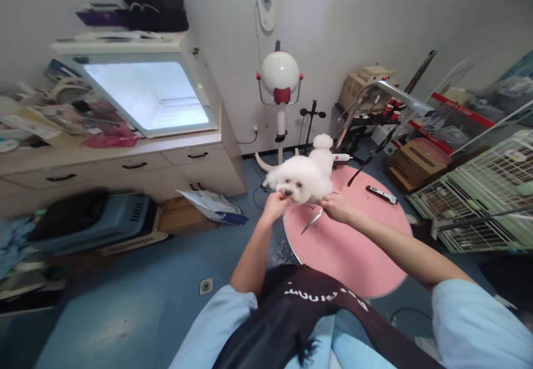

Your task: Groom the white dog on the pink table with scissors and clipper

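A fluffy white dog [306, 176] stands on the round pink table [353, 247], its face turned toward me. My left hand [276, 206] is closed at the dog's muzzle, fingers in the fur beside its mouth. Against the dog's chest is my right hand [336, 206], its fingers wrapped round the handles of silver scissors [312, 221]. The scissor blades point down and left, over the table's near left part. Some of the right fingers are hidden by fur and the handles.
Clippers [382, 195] lie on the table's right side. A curved metal arm [357, 102] rises behind it. A white dryer [280, 74] stands behind the dog. Wire cages [478, 202] are at the right, a lit cabinet [202, 89] at the left.
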A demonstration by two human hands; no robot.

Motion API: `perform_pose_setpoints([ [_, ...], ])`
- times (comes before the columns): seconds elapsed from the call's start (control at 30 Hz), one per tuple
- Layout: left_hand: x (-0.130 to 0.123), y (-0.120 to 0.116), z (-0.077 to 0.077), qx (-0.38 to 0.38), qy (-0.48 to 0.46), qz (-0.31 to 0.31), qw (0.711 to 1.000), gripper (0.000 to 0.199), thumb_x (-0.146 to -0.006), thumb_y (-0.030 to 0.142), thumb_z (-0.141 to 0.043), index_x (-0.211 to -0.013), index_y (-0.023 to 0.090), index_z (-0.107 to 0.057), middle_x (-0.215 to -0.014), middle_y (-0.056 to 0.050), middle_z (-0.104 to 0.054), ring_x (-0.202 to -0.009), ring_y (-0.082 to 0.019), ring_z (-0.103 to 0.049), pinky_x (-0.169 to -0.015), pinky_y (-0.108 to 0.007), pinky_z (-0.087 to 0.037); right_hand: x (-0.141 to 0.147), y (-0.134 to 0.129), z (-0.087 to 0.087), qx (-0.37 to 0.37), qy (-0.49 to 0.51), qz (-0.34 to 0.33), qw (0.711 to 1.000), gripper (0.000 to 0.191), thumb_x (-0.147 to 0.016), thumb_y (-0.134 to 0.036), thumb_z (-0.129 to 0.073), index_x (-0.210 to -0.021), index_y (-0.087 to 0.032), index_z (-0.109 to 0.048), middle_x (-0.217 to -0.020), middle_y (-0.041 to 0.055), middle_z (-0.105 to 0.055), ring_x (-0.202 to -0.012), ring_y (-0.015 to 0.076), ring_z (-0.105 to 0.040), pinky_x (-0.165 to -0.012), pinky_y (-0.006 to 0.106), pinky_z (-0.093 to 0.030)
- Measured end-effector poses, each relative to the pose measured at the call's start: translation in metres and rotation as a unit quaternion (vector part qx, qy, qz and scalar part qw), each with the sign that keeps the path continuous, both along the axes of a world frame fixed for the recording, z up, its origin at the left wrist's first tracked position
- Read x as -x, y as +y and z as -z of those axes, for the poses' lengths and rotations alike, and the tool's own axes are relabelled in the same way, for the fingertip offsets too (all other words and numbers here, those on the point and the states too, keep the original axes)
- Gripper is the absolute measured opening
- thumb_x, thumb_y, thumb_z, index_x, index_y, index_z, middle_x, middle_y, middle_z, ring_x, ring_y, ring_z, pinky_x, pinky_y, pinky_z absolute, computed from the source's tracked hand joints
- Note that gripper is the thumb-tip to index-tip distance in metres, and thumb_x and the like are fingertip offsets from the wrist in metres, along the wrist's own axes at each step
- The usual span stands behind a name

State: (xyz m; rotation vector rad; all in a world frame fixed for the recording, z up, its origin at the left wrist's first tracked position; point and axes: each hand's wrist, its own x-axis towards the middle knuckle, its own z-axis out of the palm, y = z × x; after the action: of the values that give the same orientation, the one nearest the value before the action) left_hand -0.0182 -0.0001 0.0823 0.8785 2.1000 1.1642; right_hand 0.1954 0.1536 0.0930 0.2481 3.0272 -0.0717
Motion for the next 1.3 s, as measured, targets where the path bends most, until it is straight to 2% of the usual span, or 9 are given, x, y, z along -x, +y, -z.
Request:
perform_pose_setpoints([
  [0.13, -0.006, 0.014, -0.002, -0.038, 0.037, -0.012, 0.999, 0.036, -0.086, 0.025, -0.06, -0.052, 0.018, -0.049, -0.055, 0.001, -0.047, -0.061, -0.013, -0.043, -0.062, -0.027, -0.025, 0.003, -0.01, 0.005, -0.012, -0.085, -0.038, 0.996, 0.024, -0.087, -0.011, -0.061, -0.097, -0.018, -0.082, -0.088, 0.0122, -0.079, -0.083, 0.0233, -0.07, -0.085, 0.036, -0.041],
  [0.3, 0.001, 0.033, -0.028, -0.05, 0.064, 0.031, 0.996, 0.037, -0.085, 0.024, -0.064, -0.05, 0.018, -0.052, -0.054, 0.0, -0.049, -0.059, -0.014, -0.044, -0.062, -0.028, -0.026, 0.02, -0.011, -0.004, -0.054, -0.011, 0.014, 0.998, 0.027, -0.093, -0.014, -0.057, -0.106, -0.013, -0.081, -0.094, 0.0167, -0.079, -0.09, 0.0251, -0.07, -0.088, 0.037, -0.041],
  [0.43, -0.002, 0.039, -0.035, -0.06, 0.017, 0.031, 0.998, 0.034, -0.083, 0.02, -0.062, -0.05, 0.018, -0.056, -0.052, -0.001, -0.053, -0.057, -0.014, -0.045, -0.061, -0.027, -0.029, 0.023, -0.011, -0.006, -0.012, -0.064, -0.073, 0.995, 0.023, -0.088, -0.014, -0.061, -0.096, -0.016, -0.082, -0.089, 0.0139, -0.079, -0.086, 0.0244, -0.07, -0.087, 0.037, -0.041],
  [0.5, -0.005, 0.041, -0.037, -0.06, 0.0, 0.031, 0.998, 0.031, -0.081, 0.018, -0.062, -0.05, 0.017, -0.058, -0.051, 0.0, -0.053, -0.056, -0.013, -0.045, -0.06, -0.027, -0.029, 0.022, -0.007, -0.001, -0.022, -0.024, -0.04, 0.999, 0.029, -0.093, -0.016, -0.056, -0.106, -0.015, -0.082, -0.095, 0.0158, -0.079, -0.089, 0.0252, -0.07, -0.089, 0.038, -0.042],
  [0.67, -0.005, 0.046, -0.04, -0.064, -0.018, 0.024, 0.998, 0.029, -0.079, 0.019, -0.059, -0.05, 0.016, -0.06, -0.047, 0.001, -0.049, -0.054, -0.012, -0.043, -0.061, -0.027, -0.031, -0.003, -0.018, 0.051, 0.027, -0.151, 0.023, 0.988, 0.023, -0.085, -0.011, -0.062, -0.093, -0.018, -0.082, -0.094, 0.0137, -0.08, -0.095, 0.026, -0.073, -0.096, 0.039, -0.042],
  [0.87, 0.008, 0.045, -0.032, -0.066, -0.064, -0.005, 0.996, 0.027, -0.075, 0.023, -0.06, -0.049, 0.016, -0.059, -0.047, 0.001, -0.048, -0.054, -0.012, -0.041, -0.059, -0.027, -0.029, -0.056, -0.055, 0.116, 0.049, -0.246, 0.113, 0.962, 0.022, -0.094, -0.024, -0.06, -0.093, -0.017, -0.082, -0.102, 0.0174, -0.079, -0.086, 0.0261, -0.077, -0.072, 0.03, -0.051],
  [1.07, -0.002, 0.04, -0.033, -0.106, -0.188, -0.046, 0.975, 0.024, -0.072, 0.014, -0.059, -0.048, 0.015, -0.055, -0.047, 0.001, -0.048, -0.05, -0.009, -0.038, -0.056, -0.026, -0.027, -0.057, -0.044, 0.079, 0.038, -0.26, 0.095, 0.96, 0.039, -0.107, -0.032, -0.043, -0.107, -0.013, -0.077, -0.11, 0.0208, -0.078, -0.101, 0.0295, -0.076, -0.083, 0.033, -0.053],
  [1.2, -0.056, 0.043, -0.027, -0.181, -0.409, -0.182, 0.876, 0.021, -0.077, 0.014, -0.055, -0.057, 0.017, -0.052, -0.051, 0.003, -0.046, -0.048, -0.008, -0.033, -0.054, -0.026, -0.024, -0.046, -0.031, 0.041, 0.082, -0.307, 0.097, 0.943, 0.031, -0.103, -0.02, -0.043, -0.105, -0.009, -0.072, -0.11, 0.0246, -0.076, -0.103, 0.0309, -0.076, -0.086, 0.038, -0.054],
  [1.3, -0.098, 0.049, -0.023, -0.237, -0.454, -0.214, 0.832, 0.023, -0.078, 0.012, -0.057, -0.056, 0.016, -0.053, -0.053, 0.002, -0.049, -0.053, -0.009, -0.04, -0.058, -0.026, -0.032, -0.037, -0.016, 0.018, 0.14, -0.402, 0.072, 0.902, 0.024, -0.101, -0.016, -0.045, -0.105, -0.015, -0.069, -0.093, 0.0123, -0.08, -0.087, 0.0218, -0.077, -0.075, 0.03, -0.057],
])
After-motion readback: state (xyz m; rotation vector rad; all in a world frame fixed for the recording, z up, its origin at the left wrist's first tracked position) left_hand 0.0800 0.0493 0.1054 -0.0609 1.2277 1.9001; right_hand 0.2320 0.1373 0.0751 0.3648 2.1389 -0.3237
